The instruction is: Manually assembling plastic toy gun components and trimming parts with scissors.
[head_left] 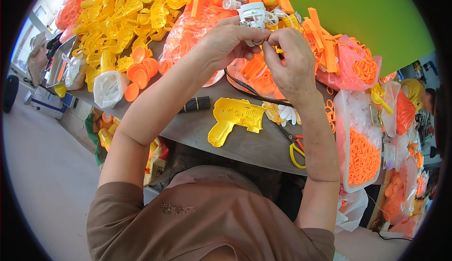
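Note:
Both my hands meet over the far middle of the table. My left hand (230, 42) is closed, its fingers curled at the lower side of a white plastic mechanism (253, 16). A thin dark wire (257, 42) loops beneath that mechanism, between my fingertips. My right hand (293, 63) pinches at the wire's end, thumb and forefinger together; the exact grip is partly hidden. Nearer to me a yellow toy gun shell half (234, 120) lies with its inner side up. Yellow-handled scissors (296, 150) rest right of it, partly behind my right forearm.
Yellow shells (127, 21) heap up at the far left, beside orange cups (140, 72) and a white container (109, 89). Bagged orange parts (188, 40) lie behind my arms. On the right stands a tub (346, 162) of orange rings. A black cylinder (195, 104) lies near the shell.

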Action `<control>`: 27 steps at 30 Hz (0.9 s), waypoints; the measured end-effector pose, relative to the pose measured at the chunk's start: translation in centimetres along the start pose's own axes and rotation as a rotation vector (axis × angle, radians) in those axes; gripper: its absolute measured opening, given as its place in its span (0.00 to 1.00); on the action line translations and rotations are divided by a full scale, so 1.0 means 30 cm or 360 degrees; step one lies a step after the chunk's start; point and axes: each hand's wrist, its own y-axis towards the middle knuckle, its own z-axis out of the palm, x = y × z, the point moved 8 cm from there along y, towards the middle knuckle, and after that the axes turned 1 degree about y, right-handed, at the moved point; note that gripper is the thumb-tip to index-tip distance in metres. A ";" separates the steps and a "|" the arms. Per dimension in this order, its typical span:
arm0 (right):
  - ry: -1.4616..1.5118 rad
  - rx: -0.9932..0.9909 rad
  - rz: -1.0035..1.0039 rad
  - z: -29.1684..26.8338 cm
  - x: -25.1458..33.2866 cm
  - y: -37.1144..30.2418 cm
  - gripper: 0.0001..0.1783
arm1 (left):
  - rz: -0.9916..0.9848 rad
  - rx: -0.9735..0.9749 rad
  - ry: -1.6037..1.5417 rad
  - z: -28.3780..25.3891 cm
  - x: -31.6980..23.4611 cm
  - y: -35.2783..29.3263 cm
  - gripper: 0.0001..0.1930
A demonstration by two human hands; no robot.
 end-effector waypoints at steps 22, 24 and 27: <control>0.0931 0.0644 0.1194 0.039 -0.036 -0.203 0.09 | 0.0285 -0.0376 -0.0020 -0.013 0.025 -0.018 0.11; 0.0536 0.0607 0.0784 0.020 0.003 -0.184 0.08 | 0.0283 -0.0408 -0.0036 -0.020 0.029 -0.021 0.11; 0.0871 0.0704 0.1069 0.046 0.012 -0.220 0.08 | 0.0272 -0.0340 -0.0070 0.004 0.028 -0.035 0.11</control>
